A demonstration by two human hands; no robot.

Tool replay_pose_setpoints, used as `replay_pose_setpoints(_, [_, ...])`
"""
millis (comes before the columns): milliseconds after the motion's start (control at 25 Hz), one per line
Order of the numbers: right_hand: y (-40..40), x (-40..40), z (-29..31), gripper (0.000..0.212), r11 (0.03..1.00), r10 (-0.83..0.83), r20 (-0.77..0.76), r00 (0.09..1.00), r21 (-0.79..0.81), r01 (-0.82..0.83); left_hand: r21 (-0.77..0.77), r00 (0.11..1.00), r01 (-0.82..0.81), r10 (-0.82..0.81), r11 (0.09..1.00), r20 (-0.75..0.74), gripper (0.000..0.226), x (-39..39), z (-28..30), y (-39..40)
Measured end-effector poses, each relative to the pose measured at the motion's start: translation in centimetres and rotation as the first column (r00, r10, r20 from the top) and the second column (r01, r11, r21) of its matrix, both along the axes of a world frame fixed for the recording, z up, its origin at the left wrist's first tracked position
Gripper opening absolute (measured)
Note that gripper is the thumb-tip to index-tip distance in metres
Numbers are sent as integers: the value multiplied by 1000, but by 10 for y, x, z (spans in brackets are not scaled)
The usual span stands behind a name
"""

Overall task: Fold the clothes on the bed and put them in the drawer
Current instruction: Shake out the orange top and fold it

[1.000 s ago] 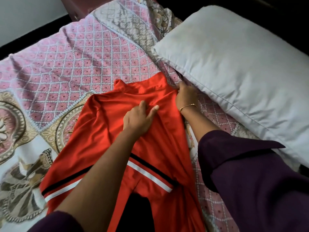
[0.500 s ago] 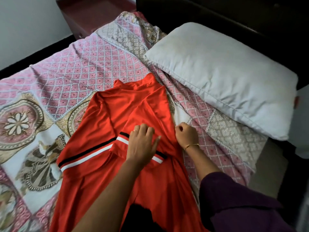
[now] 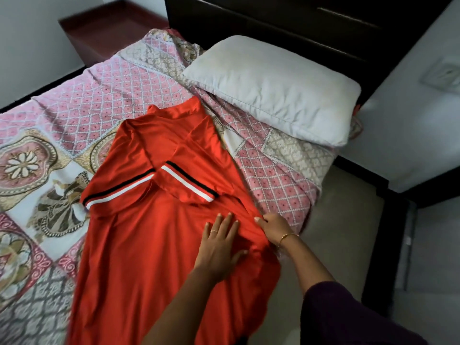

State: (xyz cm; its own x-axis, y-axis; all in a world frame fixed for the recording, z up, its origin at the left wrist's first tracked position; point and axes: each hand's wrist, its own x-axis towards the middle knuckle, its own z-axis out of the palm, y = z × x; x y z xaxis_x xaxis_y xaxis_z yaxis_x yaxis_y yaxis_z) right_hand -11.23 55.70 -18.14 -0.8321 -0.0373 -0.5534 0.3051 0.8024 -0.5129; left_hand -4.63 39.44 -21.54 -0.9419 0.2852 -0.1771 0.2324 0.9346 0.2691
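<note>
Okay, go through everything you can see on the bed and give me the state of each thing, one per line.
Red garment: spread on the bed, both striped sleeves folded inward, not yet fully folded.
Left hand: flat, pressing on the garment.
Right hand: holding the garment's right edge.
Pillow: lying at the head of the bed, apart from the garment.
Patterned bedspread: spread out, slightly rumpled near the pillow.

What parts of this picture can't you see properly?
- Bottom hem of the long red garment with striped sleeves: cut off by the lower edge of the head view.
- Fingertips of the right hand: tucked under the garment's edge, so its grip is unclear.
- Cloth beneath the flat left hand: covered by it.
- Dark red wooden bedside cabinet: blurred, no drawer discernible.
- Patterned pink bedspread: partly hidden by the pale grey pillow.
</note>
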Motion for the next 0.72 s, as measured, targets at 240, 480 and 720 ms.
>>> replay_pose_setpoints(240, [22, 34, -1, 23, 934, -351, -222, 910, -159, 321, -82, 999, 6, -9, 997, -35, 94, 20, 10, 32])
replay_pose_setpoints(480, [44, 83, -18, 21, 823, -168, 240, 956, -500, 270, 24, 899, 159, -134, 987, -418, 47, 80, -18, 29])
replay_pose_setpoints(720, [61, 114, -25, 6, 785, -332, 285, 899, -445, 431, 107, 884, 267, -199, 958, -423, 27, 105, -14, 49])
